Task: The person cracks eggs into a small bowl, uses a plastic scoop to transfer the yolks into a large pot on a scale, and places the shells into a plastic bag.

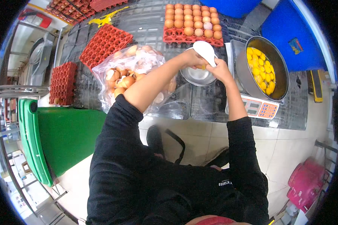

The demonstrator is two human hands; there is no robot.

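Observation:
My right hand (220, 70) grips the handle end of a white spoon-like scoop (204, 50), whose broad bowl points up and away from me. Fingers curled, my left hand (193, 59) meets it from the other side. Something small and orange-yellow shows at the left fingertips; whether it is yolk or shell is unclear. Both hands are over a round metal bowl (200, 78), partly hidden by them. To the right, a deep metal pot (283, 81) holds many egg yolks (260, 69) and stands on a digital scale (249, 108).
Left of the bowl sits a clear plastic bag (101, 84) of broken eggshells (126, 81). Beyond the hands is a red egg tray (169, 35) with rows of brown eggs (188, 17). Other red trays (107, 43) lie left, above a green bin (70, 135). Blue containers (287, 33) stand at right.

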